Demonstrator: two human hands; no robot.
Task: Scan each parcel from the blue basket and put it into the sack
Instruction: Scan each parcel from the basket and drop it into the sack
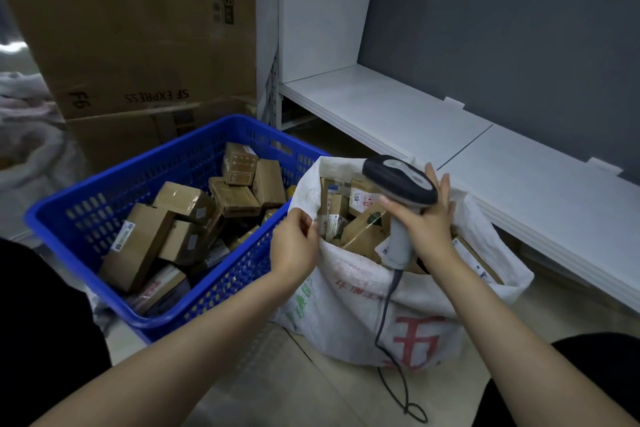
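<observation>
A blue plastic basket [86, 204] on the floor at the left holds several small brown cardboard parcels [138, 246]. Right beside it stands a white woven sack [363, 305] with red and green print, its mouth open and several parcels [363, 229] inside. My left hand [294, 246] pinches the sack's near-left rim. My right hand [426, 218] grips the grey handle of a corded barcode scanner [401, 180] over the sack's mouth, with its fingers spread toward the far rim. The scanner's dark head points left.
Large cardboard boxes [138, 45] are stacked behind the basket. A low white shelf [398, 114] against a grey wall runs along the right behind the sack. The scanner's cable [398, 385] trails onto the tiled floor. Another pale sack [31, 149] lies at far left.
</observation>
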